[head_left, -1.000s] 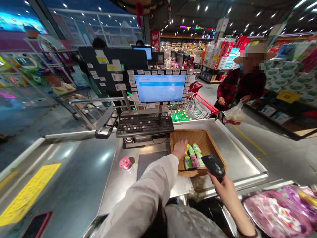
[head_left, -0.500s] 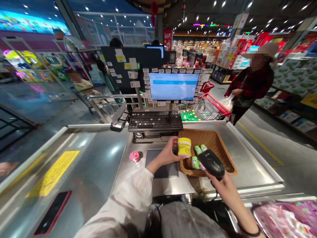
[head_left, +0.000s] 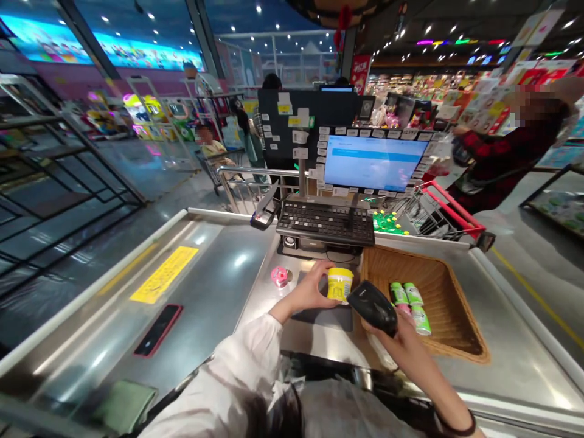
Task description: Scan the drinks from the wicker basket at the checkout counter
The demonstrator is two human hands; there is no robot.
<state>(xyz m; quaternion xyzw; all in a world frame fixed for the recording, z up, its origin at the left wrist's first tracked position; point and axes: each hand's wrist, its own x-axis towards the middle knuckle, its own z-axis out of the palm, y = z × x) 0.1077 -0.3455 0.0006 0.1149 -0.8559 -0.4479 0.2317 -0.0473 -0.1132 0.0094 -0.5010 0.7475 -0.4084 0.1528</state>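
The left hand [head_left: 310, 286], coming out of a white sleeve [head_left: 237, 371], is closed around a yellow-and-white bottle [head_left: 340, 285], its fingers wrapped about the bottle's side. The right hand [head_left: 395, 344], with a dark bracelet [head_left: 460, 426] at the wrist, is clamped on a black handheld barcode scanner [head_left: 371, 307]. The two hands are apart but near each other, and the scanner's head sits just beside the bottle, low and right of centre in the frame.

Under the left hand lies a dark scanning plate [head_left: 323, 317], set into a steel checkout counter [head_left: 219, 267]. To the right stands a woven wicker basket [head_left: 456, 304] holding several green-and-white bottles [head_left: 409, 307] (one pinkish item is partly hidden behind them). A small pink roll [head_left: 279, 277] stands on the steel left of the hands.

Further up are a black keyboard [head_left: 325, 223] and a bright monitor [head_left: 374, 163] edged with paper notes. A phone in a red case [head_left: 158, 330] lies on the belt at left, beside a yellow sticker [head_left: 164, 275]. At upper right, a person in a red plaid shirt [head_left: 502, 146] stands past a red-handled shopping cart [head_left: 438, 213].
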